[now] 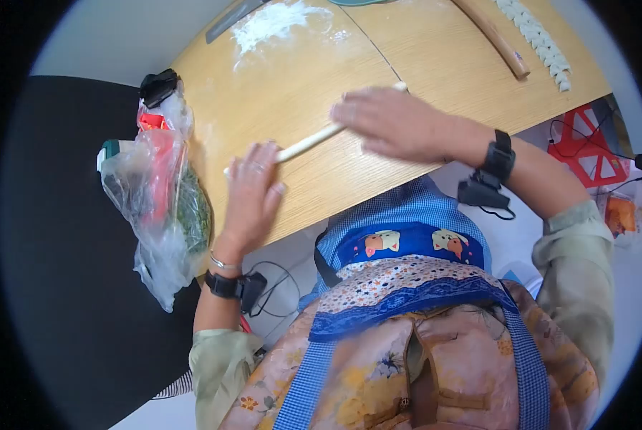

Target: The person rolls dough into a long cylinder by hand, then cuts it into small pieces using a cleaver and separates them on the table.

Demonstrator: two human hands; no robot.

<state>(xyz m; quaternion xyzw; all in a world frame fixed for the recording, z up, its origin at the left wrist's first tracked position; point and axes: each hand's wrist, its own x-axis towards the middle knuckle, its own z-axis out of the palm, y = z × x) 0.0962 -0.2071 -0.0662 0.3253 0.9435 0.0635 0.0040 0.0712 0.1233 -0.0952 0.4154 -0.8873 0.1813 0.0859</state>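
Note:
A long, thin rope of pale dough (310, 142) lies slantwise on the wooden table (299, 86). Across its left part rests my left hand (253, 185), palm down with the fingers stretched out. Flat over the right part is my right hand (389, 123), its fingers extended and somewhat blurred. Short ends of the dough stick out past both hands, and the stretches under the palms are hidden. Neither hand is wrapped round the dough.
White flour (274, 25) is spread at the back left. A wooden rolling pin (493, 39) and a row of cut dough pieces (536, 43) lie at the back right. Plastic bags (160, 186) with green stuff sit along the left edge. The table's front edge runs near my apron (407, 240).

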